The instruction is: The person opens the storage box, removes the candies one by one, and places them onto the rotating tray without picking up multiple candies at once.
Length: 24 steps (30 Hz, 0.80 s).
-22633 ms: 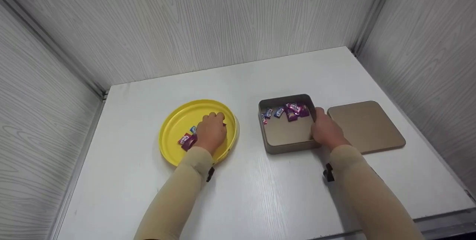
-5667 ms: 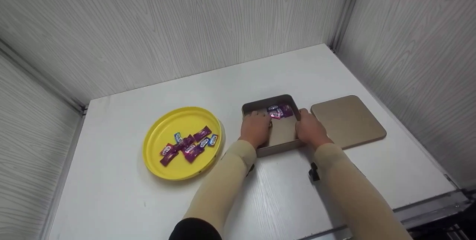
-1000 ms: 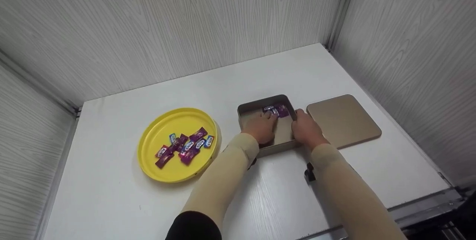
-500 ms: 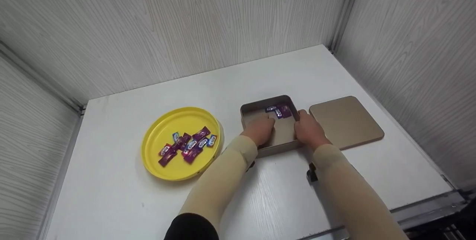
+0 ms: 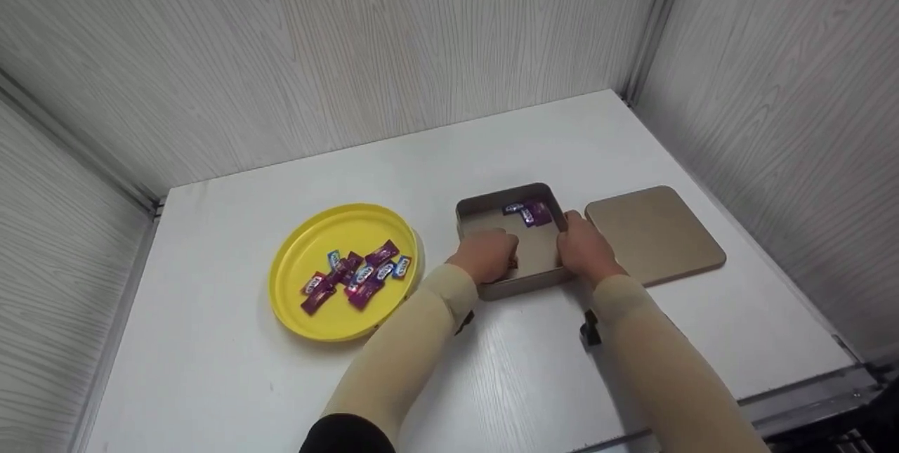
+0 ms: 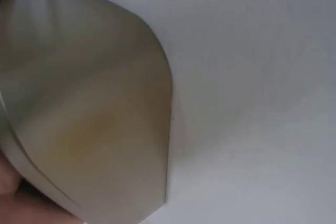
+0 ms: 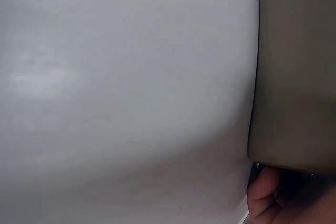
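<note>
Left hand (image 5: 488, 256) is curled inside the tin (image 5: 491, 290), apparently clutching candy, contents unseen; right hand (image 5: 584, 253) grips its right wall. Advise steadying the tin, lifting clear toward the yellow tray (image 5: 295, 305).

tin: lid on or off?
Off. The tin stands open with candies visible inside; its lid lies flat on the table beside it.
</note>
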Each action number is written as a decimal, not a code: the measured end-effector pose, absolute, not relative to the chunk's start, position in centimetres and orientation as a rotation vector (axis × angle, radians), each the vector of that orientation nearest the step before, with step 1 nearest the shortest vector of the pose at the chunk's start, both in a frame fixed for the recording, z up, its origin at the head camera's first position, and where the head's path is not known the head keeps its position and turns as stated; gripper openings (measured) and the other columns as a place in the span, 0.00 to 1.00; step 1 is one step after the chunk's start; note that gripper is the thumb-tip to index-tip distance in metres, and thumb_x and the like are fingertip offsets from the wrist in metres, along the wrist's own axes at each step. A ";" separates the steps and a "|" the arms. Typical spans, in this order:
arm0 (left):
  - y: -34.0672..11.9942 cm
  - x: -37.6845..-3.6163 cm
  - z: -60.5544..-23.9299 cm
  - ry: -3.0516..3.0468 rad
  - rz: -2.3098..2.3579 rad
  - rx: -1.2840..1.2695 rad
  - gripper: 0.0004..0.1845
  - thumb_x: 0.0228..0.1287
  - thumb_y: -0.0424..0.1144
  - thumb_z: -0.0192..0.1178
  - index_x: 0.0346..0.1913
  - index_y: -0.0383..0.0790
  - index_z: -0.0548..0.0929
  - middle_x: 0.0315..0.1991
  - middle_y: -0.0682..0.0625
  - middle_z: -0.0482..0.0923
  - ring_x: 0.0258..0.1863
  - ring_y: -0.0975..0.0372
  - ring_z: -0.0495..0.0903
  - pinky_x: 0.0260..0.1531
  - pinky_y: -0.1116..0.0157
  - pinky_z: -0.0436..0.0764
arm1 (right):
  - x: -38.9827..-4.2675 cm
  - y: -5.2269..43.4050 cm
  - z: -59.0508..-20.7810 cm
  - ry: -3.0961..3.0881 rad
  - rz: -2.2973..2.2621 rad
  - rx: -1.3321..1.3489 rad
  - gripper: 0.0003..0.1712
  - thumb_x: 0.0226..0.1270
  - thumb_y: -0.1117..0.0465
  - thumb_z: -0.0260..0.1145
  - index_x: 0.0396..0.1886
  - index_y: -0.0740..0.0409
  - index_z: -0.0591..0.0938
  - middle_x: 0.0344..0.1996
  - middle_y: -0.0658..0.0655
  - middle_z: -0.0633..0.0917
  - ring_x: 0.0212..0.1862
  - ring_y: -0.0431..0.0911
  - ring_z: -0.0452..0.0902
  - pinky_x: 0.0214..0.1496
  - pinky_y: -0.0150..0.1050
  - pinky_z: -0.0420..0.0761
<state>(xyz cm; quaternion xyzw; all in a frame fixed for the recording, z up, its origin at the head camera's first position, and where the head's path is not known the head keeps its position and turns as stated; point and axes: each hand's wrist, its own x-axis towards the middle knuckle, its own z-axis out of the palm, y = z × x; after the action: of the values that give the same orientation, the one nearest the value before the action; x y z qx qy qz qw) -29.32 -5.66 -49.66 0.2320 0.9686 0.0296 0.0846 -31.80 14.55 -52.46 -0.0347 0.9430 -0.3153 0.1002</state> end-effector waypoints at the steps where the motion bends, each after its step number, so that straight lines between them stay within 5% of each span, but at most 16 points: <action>1: -5.8 -29.3 -49.6 2.894 0.101 0.695 0.06 0.72 0.40 0.60 0.40 0.42 0.84 0.36 0.50 0.82 0.34 0.59 0.79 0.38 0.58 0.81 | -31.8 14.5 -52.5 2.790 -0.937 -0.108 0.27 0.73 0.62 0.43 0.67 0.69 0.66 0.55 0.69 0.78 0.55 0.61 0.75 0.61 0.60 0.72; 24: -12.5 -28.6 -44.7 3.033 0.382 0.455 0.07 0.75 0.42 0.59 0.49 0.46 0.82 0.39 0.54 0.82 0.39 0.61 0.78 0.43 0.61 0.81 | -32.2 14.6 -52.3 2.767 -0.925 -0.108 0.27 0.75 0.62 0.42 0.69 0.70 0.64 0.55 0.70 0.77 0.55 0.61 0.74 0.62 0.60 0.72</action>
<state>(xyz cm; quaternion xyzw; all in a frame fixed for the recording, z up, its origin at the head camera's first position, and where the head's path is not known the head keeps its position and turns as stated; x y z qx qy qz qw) -28.57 -12.51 -44.67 0.1473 0.9810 0.1234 0.0253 -32.22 14.64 -52.31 -0.0368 0.9419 -0.3149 0.1108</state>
